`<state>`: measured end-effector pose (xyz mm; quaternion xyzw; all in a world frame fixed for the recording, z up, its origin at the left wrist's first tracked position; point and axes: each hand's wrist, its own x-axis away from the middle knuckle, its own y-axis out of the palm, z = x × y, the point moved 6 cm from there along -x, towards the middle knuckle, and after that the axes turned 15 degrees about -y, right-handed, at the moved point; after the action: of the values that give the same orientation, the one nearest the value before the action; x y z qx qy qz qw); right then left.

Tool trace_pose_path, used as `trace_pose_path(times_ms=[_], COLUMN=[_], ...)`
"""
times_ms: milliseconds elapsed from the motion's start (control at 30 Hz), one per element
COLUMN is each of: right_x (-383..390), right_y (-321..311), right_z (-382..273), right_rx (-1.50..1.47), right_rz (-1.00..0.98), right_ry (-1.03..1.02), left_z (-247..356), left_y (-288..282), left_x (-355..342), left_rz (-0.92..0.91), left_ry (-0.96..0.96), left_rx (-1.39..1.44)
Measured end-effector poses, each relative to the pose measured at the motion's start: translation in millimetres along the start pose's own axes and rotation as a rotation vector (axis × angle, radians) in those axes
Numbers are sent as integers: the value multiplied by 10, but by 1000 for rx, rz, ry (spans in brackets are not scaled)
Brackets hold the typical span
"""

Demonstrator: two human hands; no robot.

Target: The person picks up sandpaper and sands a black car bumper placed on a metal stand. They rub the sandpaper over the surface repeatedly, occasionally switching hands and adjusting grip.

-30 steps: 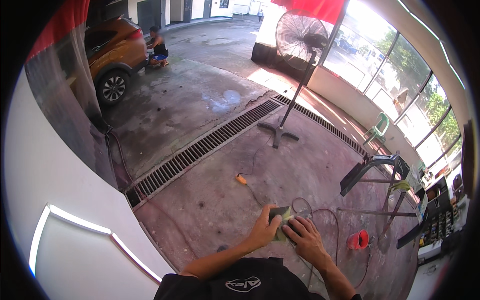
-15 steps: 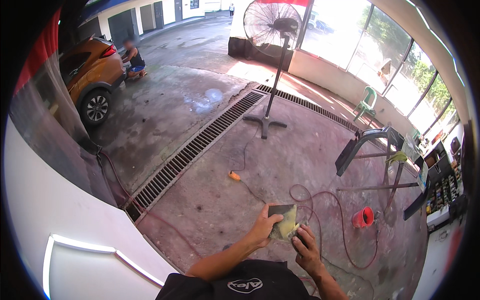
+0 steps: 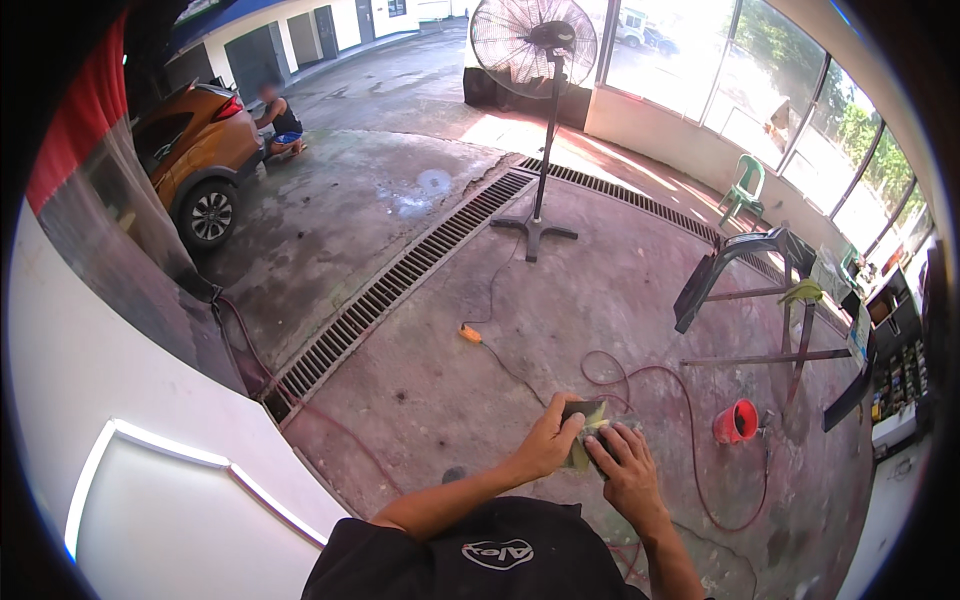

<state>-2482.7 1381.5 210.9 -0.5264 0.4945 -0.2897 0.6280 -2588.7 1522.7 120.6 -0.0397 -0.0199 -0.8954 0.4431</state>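
Observation:
My left hand (image 3: 545,445) grips a flat dark plate (image 3: 583,408) with a yellow-green smear or patch on its face. Its thumb lies over the plate's surface. Against the plate's right side, my right hand (image 3: 628,478) is closed over a small dark block (image 3: 602,457), most of it hidden by the fingers. The hands nearly meet in front of my dark shirt, above the concrete floor. What the yellow-green matter is, I cannot tell.
A red hose (image 3: 690,430) loops across the floor near a red bucket (image 3: 735,422). Ahead stand a pedestal fan (image 3: 545,130) and a floor grate (image 3: 400,285). At right is a metal stand (image 3: 770,290); at left, an orange car (image 3: 205,150) with a person (image 3: 280,120) crouching behind it.
My hands have drawn closer together, and the plate has tilted so less of its yellow-green face shows. The view has shifted slightly.

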Motion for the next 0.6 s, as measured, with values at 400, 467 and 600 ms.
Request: trace_pose_path(times_ms=[400, 467, 600], right_x=[223, 414, 578], right_y=[-94, 66, 48], right_z=[-132, -40, 244], right_rx=[-336, -277, -146], right_rz=[379, 429, 184], right_ry=[-158, -97, -59], left_z=[-49, 200, 484], left_y=[278, 363, 95], left_x=[-134, 6, 229], left_rz=[-106, -185, -216], left_ry=[-497, -513, -579], left_rx=[667, 812, 823])
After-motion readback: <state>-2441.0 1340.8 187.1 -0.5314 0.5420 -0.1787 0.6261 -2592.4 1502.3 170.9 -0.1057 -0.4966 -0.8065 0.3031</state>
